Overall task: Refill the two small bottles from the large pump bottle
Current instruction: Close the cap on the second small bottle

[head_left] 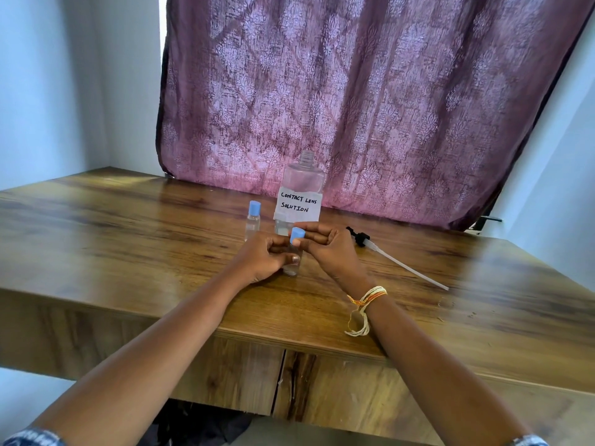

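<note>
I see the brown wooden table [161, 226] carrying the large clear plastic bottle [302, 188], pump off and neck open, upright at the back before the purple patterned curtain [370, 91]. Its black pump head with a long white tube [399, 260] lies to the right. In front, my left hand [264, 260] grips the small clear bottle [292, 263] standing on the table, my right hand [325, 249] pinches its blue cap [297, 235], and a second blue-capped small bottle [252, 220] stands behind, left.

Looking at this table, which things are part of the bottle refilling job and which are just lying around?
Part of the job:
large bottle, open, labelled contact lens solution
pump, lying on the table
small bottle, gripped by the left hand
its blue cap, pinched by the right hand
second small bottle, capped

Just there:
purple curtain
thread wristband
</note>
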A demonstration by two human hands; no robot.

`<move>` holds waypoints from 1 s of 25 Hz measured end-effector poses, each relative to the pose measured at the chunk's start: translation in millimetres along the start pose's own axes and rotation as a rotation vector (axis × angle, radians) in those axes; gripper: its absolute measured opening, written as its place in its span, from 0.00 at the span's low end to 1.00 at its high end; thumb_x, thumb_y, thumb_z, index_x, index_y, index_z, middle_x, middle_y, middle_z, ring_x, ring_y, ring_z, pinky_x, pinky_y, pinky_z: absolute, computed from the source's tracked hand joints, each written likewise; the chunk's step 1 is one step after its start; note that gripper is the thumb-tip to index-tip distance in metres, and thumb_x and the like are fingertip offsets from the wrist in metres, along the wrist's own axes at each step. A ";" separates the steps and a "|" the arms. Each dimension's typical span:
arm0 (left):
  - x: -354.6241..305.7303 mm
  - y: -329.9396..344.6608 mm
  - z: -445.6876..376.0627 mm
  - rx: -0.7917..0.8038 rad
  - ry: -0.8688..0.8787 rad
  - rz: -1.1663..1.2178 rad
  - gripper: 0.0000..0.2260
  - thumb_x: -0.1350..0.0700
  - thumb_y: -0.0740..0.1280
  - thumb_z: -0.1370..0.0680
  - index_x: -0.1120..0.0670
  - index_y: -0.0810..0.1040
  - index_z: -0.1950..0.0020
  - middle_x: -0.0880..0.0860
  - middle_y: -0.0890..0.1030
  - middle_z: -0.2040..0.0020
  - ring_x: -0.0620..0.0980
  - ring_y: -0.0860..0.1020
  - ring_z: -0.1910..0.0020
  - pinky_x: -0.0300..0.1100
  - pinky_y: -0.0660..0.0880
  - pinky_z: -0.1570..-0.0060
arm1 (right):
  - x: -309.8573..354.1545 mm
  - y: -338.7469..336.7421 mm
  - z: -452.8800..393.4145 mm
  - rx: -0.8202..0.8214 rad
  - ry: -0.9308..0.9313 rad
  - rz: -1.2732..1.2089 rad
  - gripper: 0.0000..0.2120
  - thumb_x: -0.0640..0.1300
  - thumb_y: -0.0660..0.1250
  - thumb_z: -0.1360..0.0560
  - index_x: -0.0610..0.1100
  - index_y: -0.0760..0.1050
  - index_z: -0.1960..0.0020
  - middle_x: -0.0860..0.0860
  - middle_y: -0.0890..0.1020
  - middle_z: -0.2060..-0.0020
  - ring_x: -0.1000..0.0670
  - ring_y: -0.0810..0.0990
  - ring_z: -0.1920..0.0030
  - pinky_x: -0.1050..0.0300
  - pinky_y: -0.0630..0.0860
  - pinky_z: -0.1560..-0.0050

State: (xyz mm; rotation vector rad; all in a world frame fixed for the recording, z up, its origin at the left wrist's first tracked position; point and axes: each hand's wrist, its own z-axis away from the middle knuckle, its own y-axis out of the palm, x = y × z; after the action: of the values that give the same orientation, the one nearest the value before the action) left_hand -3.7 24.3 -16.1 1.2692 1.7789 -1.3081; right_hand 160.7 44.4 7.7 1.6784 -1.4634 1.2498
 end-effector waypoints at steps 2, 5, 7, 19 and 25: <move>0.5 -0.5 -0.1 0.010 -0.002 0.004 0.12 0.60 0.74 0.28 0.45 0.83 0.50 0.50 0.86 0.50 0.45 0.83 0.49 0.51 0.76 0.39 | -1.2 0.3 2.3 0.013 -0.012 -0.013 0.17 0.31 0.73 0.30 0.37 0.79 0.42 0.41 0.84 0.47 0.54 0.84 0.50 0.62 0.80 0.48; 2.0 -0.3 -0.9 -0.004 -0.017 0.031 0.14 0.61 0.74 0.28 0.53 0.82 0.43 0.53 0.85 0.47 0.48 0.82 0.46 0.52 0.75 0.38 | -7.0 -1.9 8.2 0.096 -0.007 0.025 0.21 0.30 0.71 0.29 0.37 0.74 0.37 0.45 0.83 0.46 0.51 0.83 0.46 0.60 0.79 0.46; 1.7 -2.1 -1.1 -0.039 -0.065 0.028 0.16 0.62 0.73 0.27 0.55 0.77 0.40 0.55 0.84 0.44 0.49 0.81 0.45 0.50 0.74 0.37 | -12.0 -3.0 9.6 0.139 0.044 0.124 0.22 0.30 0.72 0.29 0.39 0.73 0.37 0.43 0.81 0.44 0.47 0.82 0.44 0.56 0.79 0.43; 7.4 -63.2 15.9 -0.142 -0.013 -0.299 0.12 0.62 0.73 0.28 0.57 0.82 0.44 0.54 0.85 0.50 0.50 0.82 0.51 0.42 0.76 0.48 | -16.9 66.7 -9.5 0.106 -0.007 0.520 0.18 0.47 0.78 0.35 0.46 0.81 0.47 0.51 0.86 0.55 0.54 0.83 0.54 0.57 0.80 0.49; 36.3 -115.5 16.0 -0.259 -0.100 -0.378 0.10 0.59 0.74 0.27 0.58 0.84 0.47 0.54 0.86 0.53 0.44 0.82 0.58 0.38 0.77 0.52 | -15.7 129.1 -39.2 0.092 -0.015 0.609 0.11 0.50 0.72 0.30 0.43 0.81 0.53 0.47 0.86 0.58 0.50 0.83 0.56 0.49 0.81 0.50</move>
State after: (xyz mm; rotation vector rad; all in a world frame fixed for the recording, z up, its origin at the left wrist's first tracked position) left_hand -125.3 14.6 -9.3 0.7386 2.1033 -1.2572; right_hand 26.6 55.7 -10.3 1.3332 -2.0422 1.6321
